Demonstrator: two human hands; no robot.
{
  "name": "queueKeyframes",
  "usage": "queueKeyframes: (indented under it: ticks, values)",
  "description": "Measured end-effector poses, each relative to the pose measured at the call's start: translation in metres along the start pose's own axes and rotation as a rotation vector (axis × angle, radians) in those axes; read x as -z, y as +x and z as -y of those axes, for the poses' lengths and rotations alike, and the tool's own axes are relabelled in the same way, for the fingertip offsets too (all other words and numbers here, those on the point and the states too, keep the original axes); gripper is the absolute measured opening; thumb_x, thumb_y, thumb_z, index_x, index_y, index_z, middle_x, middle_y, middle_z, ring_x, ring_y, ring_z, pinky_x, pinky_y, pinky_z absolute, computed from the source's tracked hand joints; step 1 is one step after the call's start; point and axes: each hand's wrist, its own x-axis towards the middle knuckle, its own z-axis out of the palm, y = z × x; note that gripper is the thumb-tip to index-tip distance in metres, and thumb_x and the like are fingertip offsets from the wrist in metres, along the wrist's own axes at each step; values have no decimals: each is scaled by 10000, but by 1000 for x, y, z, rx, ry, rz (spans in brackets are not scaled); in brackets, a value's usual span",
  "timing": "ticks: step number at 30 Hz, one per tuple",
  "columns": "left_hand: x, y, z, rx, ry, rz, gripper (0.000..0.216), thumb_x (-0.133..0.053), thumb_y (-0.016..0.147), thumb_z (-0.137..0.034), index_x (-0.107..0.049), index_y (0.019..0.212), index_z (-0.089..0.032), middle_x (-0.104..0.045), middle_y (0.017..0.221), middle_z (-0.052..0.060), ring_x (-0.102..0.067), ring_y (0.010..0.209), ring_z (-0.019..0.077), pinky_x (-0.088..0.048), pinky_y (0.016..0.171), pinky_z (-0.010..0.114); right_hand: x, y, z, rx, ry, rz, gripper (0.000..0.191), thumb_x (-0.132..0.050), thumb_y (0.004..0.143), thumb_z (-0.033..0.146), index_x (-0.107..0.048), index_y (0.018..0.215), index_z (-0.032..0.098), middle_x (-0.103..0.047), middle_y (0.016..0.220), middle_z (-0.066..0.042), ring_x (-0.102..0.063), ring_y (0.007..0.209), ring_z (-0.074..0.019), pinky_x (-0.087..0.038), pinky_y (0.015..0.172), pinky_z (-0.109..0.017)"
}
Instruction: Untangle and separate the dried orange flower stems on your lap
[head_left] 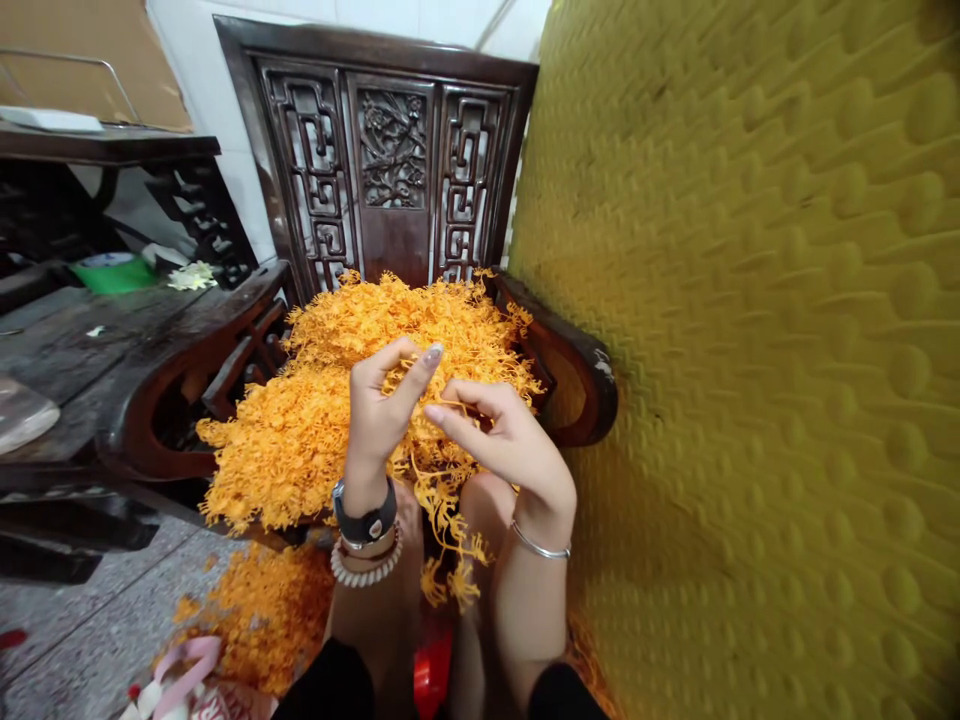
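Observation:
A big heap of orange plastic sprigs (315,420) fills the seat of a dark carved wooden chair (390,150). My left hand (382,405) and my right hand (502,435) are raised together over the heap. Both pinch thin orange sprig pieces (442,405) between thumb and fingers. A longer strand of orange sprigs (446,545) hangs down between my wrists. The left wrist wears a dark watch and bead bracelets, and a thin silver bangle circles the right one.
A tall yellow embossed foam sheet (750,350) stands close on the right. More orange sprigs (255,610) lie on the grey floor. A dark wooden bench (90,340) with a green object stands at left. Something red (431,670) sits below my arms.

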Motion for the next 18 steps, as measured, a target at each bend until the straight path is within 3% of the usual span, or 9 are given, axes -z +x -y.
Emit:
queueKeyframes:
  ticks: [4,7,10,13,16,18]
  values:
    - [-5,-7,-11,124,-418,-13,372,-542,804,-390,-371,549,-181,-317,501,-44,-283,424,64,-243,396,228,-3,3,4,81,278,108,269,-557,781,264,-454,547,180,-338,511,58,-294,471,-63,-220,467,-238]
    - [-17,-11,-17,125,-634,-34,457,-471,816,-479,-244,549,-186,-228,479,-43,-229,403,74,-245,371,231,-16,11,-4,184,588,93,257,-584,728,288,-510,505,186,-371,440,60,-291,410,-64,-194,428,-243]
    - [-26,-11,-16,119,-596,-18,483,-459,809,-521,-206,566,-188,-210,487,-40,-204,408,80,-247,365,235,-29,18,-17,219,836,-39,266,-601,660,302,-492,444,190,-372,398,56,-291,386,-69,-193,413,-240]
    - [-24,-6,-8,106,-548,-44,479,-444,827,-517,-188,584,-192,-187,508,-38,-169,417,87,-208,362,248,-34,22,-25,198,955,-176,366,-593,623,369,-373,386,198,-287,360,66,-248,350,-67,-189,383,-232]
    - [-10,3,-2,88,-556,-181,474,-407,838,-542,-173,606,-201,-134,539,-44,-67,428,93,-146,356,275,-29,23,-28,218,1052,-391,484,-531,635,499,-214,407,213,-134,337,89,-132,309,-61,-162,339,-227]
    - [-1,9,0,80,-605,-261,463,-398,838,-546,-178,619,-203,-120,557,-49,-5,438,92,-110,348,281,-24,24,-27,156,1042,-478,464,-546,627,461,-204,433,215,-142,360,88,-138,324,-64,-180,342,-226]
